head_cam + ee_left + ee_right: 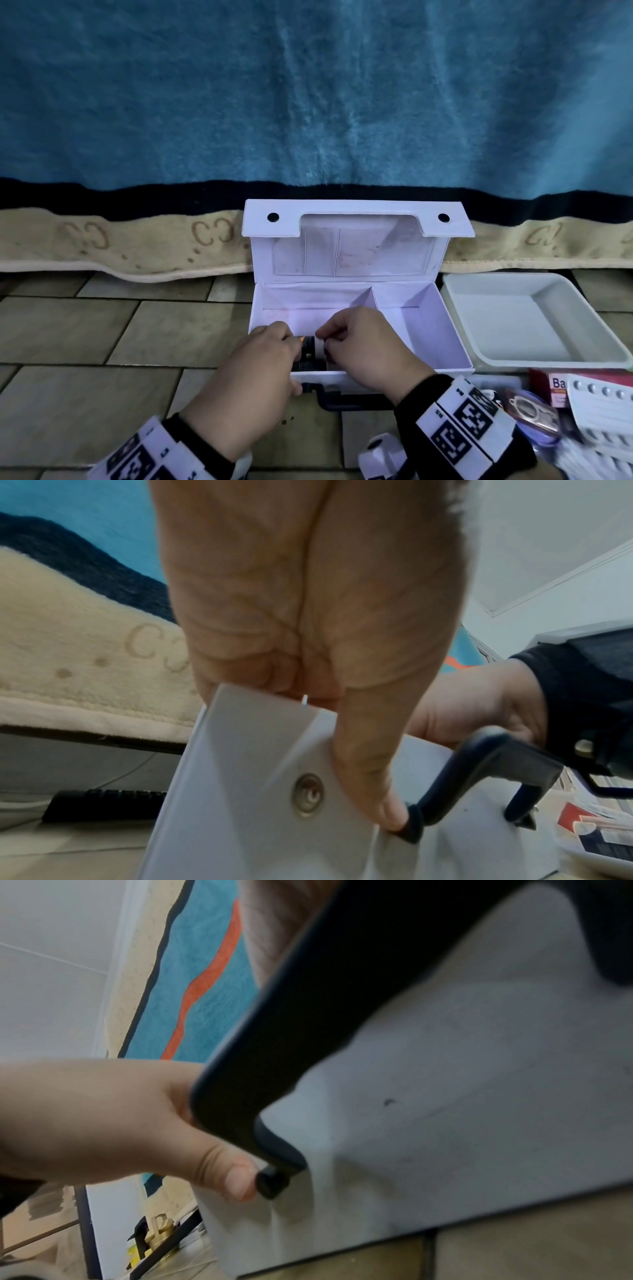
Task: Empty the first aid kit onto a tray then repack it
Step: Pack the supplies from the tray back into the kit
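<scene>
The white first aid kit (414,339) stands open on the tiled floor, its lid leaning back against a blanket. A dark bottle with a white cap (310,353) lies in the left compartment, against the front wall. My right hand (329,339) pinches the cap. My left hand (286,346) curls its fingers over the front wall (246,764) beside the bottle's dark end, while its thumb (366,764) presses the wall's outside near the dark handle (479,758). The right compartment is bare. The white tray (507,322) sits right of the kit with nothing in it.
Loose supplies lie on the floor at the lower right: a red box (551,387), white blister strips (606,407), a small metal tool on a purple item (531,416) and a white object (380,452). The blue blanket (308,102) hangs behind the kit.
</scene>
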The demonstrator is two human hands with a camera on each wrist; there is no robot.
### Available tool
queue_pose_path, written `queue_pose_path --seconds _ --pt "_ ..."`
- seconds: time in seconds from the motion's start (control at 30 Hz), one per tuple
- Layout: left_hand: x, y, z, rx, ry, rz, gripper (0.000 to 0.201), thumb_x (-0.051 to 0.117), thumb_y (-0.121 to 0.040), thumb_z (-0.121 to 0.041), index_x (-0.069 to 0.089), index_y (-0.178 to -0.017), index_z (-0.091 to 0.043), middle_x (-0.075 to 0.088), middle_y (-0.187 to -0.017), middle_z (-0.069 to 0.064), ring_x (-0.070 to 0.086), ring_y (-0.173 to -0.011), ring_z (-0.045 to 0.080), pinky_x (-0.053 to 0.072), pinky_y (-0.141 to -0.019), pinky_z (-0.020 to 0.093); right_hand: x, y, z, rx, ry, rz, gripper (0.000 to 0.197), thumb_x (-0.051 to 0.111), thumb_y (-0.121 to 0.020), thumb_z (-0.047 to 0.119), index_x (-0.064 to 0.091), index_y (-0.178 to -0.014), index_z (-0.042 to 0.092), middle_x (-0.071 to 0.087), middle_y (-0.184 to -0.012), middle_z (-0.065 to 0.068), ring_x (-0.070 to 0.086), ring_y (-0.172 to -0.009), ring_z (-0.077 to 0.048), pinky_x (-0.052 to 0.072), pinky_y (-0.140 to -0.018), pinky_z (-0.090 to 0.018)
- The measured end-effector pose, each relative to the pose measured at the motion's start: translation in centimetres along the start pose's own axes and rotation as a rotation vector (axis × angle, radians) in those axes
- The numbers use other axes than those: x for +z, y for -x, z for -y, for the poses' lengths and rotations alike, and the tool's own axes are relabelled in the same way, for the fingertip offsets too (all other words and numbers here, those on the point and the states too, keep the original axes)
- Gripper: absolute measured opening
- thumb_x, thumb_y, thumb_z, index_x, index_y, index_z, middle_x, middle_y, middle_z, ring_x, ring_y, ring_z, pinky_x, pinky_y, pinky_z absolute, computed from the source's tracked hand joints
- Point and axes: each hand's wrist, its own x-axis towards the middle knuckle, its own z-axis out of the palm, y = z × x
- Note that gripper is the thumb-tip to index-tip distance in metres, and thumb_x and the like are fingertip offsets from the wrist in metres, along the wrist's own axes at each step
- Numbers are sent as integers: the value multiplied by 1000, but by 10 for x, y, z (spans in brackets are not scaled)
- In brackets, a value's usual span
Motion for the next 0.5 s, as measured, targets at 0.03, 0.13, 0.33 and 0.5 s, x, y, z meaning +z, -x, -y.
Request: queue_pose_path --seconds 0.03,0.13,0.33,0.5 --pt "0 -1 0 -1 -4 -1 28 60 -86 -33 55 -111 -21 46 -120 -9 44 -111 12 38 -91 20 0 0 0 -5 -2 -1 25 53 -83 6 71 -92 21 64 -82 6 65 -81 -12 51 -74 -18" --pt "1 0 1 -2 -11 0 27 60 -87 -32 55 -111 -21 45 -120 -9 44 -111 12 38 -92 20 3 -1 1 -21 22 -16 26 50 -83 4 67 -94 20 63 -83 3 65 -82 -15 54 -77 -24" --pt "2 -1 2 12 -38 9 28 59 -87 -33 55 -112 -21 45 -119 -7 44 -111 13 38 -94 22 4 0 3 -65 27 -57 28 49 -81 1 63 -99 17 59 -83 4 58 -83 -14 47 -73 -17" --pt "-1 -1 4 22 2 22 29 65 -83 -35 58 -107 -21 45 -113 -10 45 -105 8 39 -89 19 -11 16 14 -140 -116 -164 24 54 -83 2 64 -89 23 64 -100 0 61 -90 -9 46 -77 -8"
